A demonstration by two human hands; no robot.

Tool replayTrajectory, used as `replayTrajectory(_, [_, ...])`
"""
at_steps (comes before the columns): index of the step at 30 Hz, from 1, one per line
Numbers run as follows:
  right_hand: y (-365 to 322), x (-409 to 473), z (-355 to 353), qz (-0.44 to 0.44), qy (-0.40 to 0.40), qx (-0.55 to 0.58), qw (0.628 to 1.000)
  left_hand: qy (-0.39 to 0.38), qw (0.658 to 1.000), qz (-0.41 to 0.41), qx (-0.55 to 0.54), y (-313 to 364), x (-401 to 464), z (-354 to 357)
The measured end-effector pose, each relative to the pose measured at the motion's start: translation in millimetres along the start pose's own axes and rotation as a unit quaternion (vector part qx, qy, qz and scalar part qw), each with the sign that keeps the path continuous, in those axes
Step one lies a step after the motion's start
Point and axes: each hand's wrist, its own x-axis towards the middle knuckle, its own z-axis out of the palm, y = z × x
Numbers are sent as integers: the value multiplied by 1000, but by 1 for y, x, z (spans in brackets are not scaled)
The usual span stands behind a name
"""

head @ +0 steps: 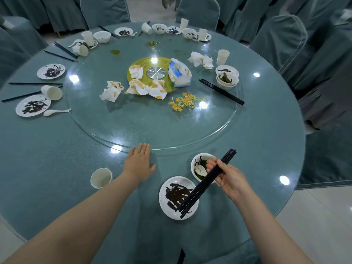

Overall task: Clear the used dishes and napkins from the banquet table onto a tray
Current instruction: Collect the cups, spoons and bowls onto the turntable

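Note:
My right hand (226, 176) grips a bundle of black chopsticks (204, 185) above a white plate (164, 201) smeared with dark leftovers. Just behind that plate stands a white bowl (198, 159) holding greens and a white spoon (200, 170). My left hand (139, 163) lies flat, fingers straight, at the near rim of the glass turntable (152, 134). A paper cup (100, 177) stands left of it. Stained napkins (144, 88) lie crumpled around the gold hub (137, 63). No tray is in view.
Used plates (32, 105), tipped cups (51, 92), bowls (227, 79) and black chopstick pairs (222, 91) ring the round table. A tissue pack (180, 74) and spilled food bits (183, 103) lie on the turntable. Covered chairs (282, 40) surround the table.

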Motion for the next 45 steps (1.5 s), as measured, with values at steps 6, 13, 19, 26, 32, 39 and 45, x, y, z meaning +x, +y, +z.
replayTrajectory(6, [2, 2, 16, -2, -14, 6, 1000, -9, 1000, -2, 13, -10, 1, -1])
replayTrajectory(13, [6, 7, 29, -1, -29, -40, 999, -41, 994, -60, -77, -34, 0, -24])
replayTrajectory(19, [6, 9, 57, -6, -63, -125, 990, -2, 951, -15, -308, 0, -31, -62])
replayTrajectory(26, [5, 11, 96, -22, -130, -210, 969, -232, 761, 19, -605, 50, -65, -56])
replayTrajectory(32, [9, 14, 115, -23, -148, -239, 959, -206, 697, -65, -684, 54, -71, -51])
replayTrajectory(39, [16, 15, 127, -34, -162, -286, 944, -187, 705, -78, -679, 54, -71, -55])
replayTrajectory(45, [28, 8, 111, -155, -77, -463, 870, -161, 659, -116, -726, 41, -62, -53])
